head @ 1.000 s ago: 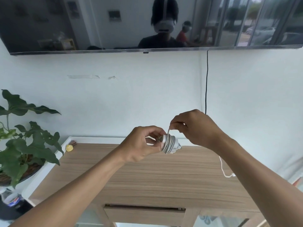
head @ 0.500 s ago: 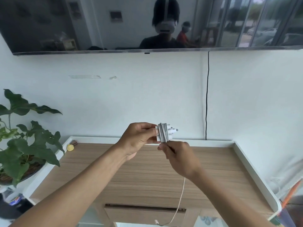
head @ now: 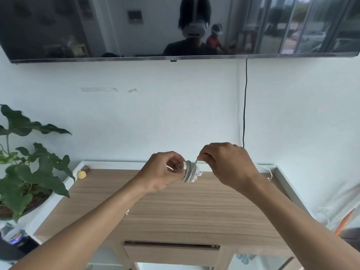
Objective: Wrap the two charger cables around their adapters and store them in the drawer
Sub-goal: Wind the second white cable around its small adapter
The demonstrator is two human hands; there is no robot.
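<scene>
1. Above the cabinet, the wall television mirrors you as before.
2. That cabinet and the plant at its left have not shifted. The drawer below shows a dark slit along its top.
3. Your left hand grips the adapter in the air over the cabinet's back edge.
4. Your right hand, below the adapter half a second ago, is now up at its right, pinching the cable above the coil.
5. The cable's loose tail no longer hangs before the drawer; it trails behind your right wrist.
</scene>
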